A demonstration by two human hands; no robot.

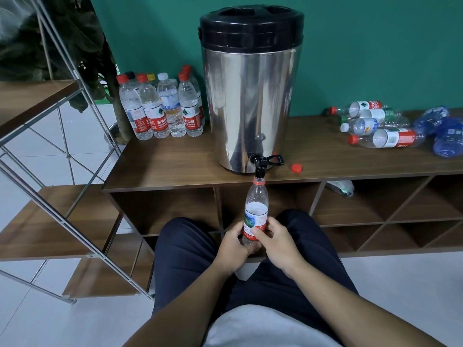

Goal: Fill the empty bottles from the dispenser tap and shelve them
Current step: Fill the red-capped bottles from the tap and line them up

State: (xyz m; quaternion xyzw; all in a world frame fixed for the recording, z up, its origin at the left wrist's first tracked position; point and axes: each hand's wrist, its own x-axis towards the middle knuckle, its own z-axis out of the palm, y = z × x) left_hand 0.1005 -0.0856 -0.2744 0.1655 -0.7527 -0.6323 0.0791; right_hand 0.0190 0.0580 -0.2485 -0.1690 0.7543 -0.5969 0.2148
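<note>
Gripping bottle (256, 209) under tap (258, 169) past counter edge (175, 187), both hands' fingers (260, 232) curled round.

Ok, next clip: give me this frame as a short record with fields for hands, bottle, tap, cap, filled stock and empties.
hands: left hand and right hand both grip the bottle's lower part
bottle: bottle upright, uncapped, mouth right under the tap; partly filled
tap: black tap at the base of the steel dispenser
cap: loose red cap on the cabinet top, right of the tap
filled stock: capped bottles standing left of the dispenser
empties: empty bottles lying on their sides at right
</note>
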